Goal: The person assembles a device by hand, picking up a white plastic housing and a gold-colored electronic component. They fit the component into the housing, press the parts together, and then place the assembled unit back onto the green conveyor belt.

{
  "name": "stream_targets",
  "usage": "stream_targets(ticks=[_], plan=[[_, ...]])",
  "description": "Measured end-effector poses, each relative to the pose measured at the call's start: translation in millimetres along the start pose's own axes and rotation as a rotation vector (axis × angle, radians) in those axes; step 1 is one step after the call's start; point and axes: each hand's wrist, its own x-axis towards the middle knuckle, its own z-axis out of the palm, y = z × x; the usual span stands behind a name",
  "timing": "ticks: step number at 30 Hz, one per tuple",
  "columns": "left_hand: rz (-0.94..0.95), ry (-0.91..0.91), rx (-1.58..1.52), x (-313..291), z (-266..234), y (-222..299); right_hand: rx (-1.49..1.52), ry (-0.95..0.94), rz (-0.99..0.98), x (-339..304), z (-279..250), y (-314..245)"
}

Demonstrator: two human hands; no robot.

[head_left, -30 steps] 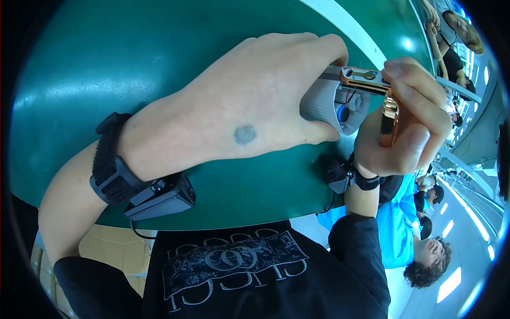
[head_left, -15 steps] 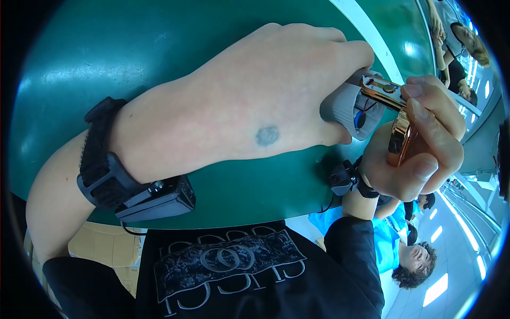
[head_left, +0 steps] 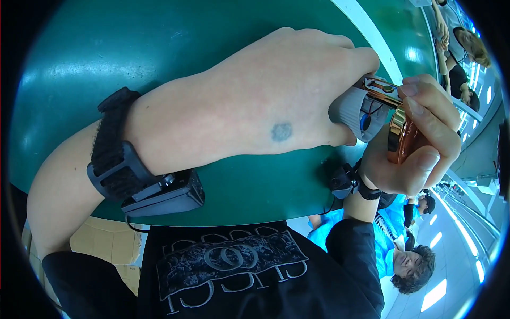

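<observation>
Reaching across from the left, my left hand [head_left: 297,90] is closed around a grey ribbed housing [head_left: 348,109]. Its open end faces right and shows a blue round component [head_left: 365,122] and thin wires inside. My right hand [head_left: 425,138] pinches a shiny copper-gold metal part [head_left: 398,130] between thumb and fingers. A narrow gold frame [head_left: 383,90] extends from that part to the upper edge of the housing's opening; its tip overlaps the edge, and I cannot tell whether it is inside. The left fingertips are hidden behind the hand.
A green table [head_left: 106,53] with a white strip [head_left: 366,32] lies beneath my hands. Black wrist-worn devices sit on my left wrist [head_left: 164,194] and right wrist [head_left: 345,181]. A cardboard box [head_left: 103,242] stands below the table edge. Other people are at the right.
My left hand and the housing have shifted slightly right. The gold frame's tip now overlaps the housing's opening more, and the copper-gold part has turned a little in my right fingers.
</observation>
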Motion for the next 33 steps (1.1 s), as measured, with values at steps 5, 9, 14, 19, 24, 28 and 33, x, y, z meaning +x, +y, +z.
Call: stream_targets(ticks=[5, 9, 14, 19, 24, 28, 33], plan=[[0.009, 0.014, -0.025, -1.9, 5.2, -1.0, -0.005, -0.004, 0.014, -3.6, -0.9, -3.2], [0.011, -0.016, -0.007, -0.4, 2.7, -0.1, 0.013, -0.020, 0.001, -2.3, 1.1, 1.3], [0.064, 0.010, 0.035, 1.7, -5.4, 0.2, 0.089, 0.041, 0.026, 2.8, 8.9, -1.5], [0.124, 0.019, -0.083, -0.8, -5.7, 1.7, 0.152, 0.072, 0.182, -5.5, 16.6, -12.5], [0.123, -0.148, -0.101, 4.3, 13.0, -0.1, 0.110, -0.165, 0.347, -48.5, -12.8, -13.8], [-0.009, -0.100, -0.265, 6.3, 7.9, -9.8, -0.020, -0.179, 0.248, -32.3, -5.6, -7.9], [-0.432, -0.193, -0.642, 25.3, -28.5, 45.2, -0.114, 0.050, 0.245, -54.0, 2.9, 21.7]])
